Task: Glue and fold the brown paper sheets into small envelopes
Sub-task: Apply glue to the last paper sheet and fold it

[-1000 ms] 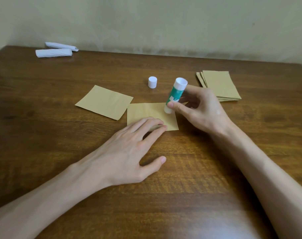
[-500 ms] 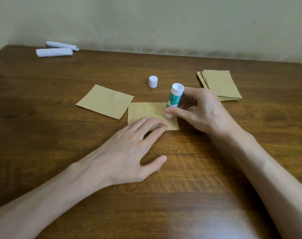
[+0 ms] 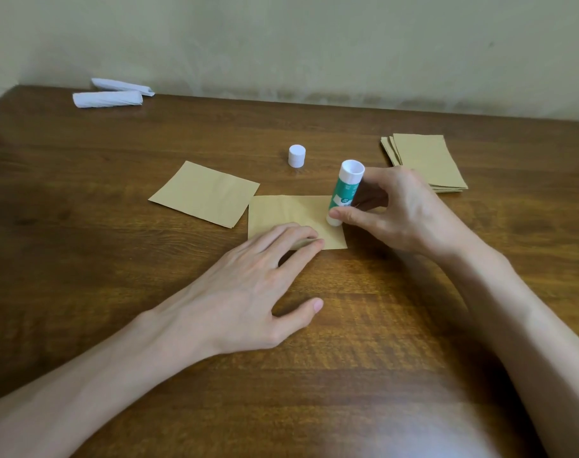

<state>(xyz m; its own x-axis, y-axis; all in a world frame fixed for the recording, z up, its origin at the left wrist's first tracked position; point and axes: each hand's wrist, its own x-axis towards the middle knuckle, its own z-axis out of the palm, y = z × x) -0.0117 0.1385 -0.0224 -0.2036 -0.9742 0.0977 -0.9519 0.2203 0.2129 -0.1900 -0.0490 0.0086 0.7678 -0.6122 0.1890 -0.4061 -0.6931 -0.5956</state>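
Right hand (image 3: pixel 400 213) grips glue stick (image 3: pixel 345 190) between thumb and curled fingers, stick near upright, lower end on right edge of brown sheet (image 3: pixel 288 213); left hand (image 3: pixel 248 292) flat, fingers straight and together, tips pressing sheet's near edge, thumb splayed on table (image 3: pixel 83 259); second sheet (image 3: pixel 203 193) just left, corner touching; stack (image 3: pixel 427 161) behind right hand; white cap (image 3: pixel 296 156) apart, farther back.
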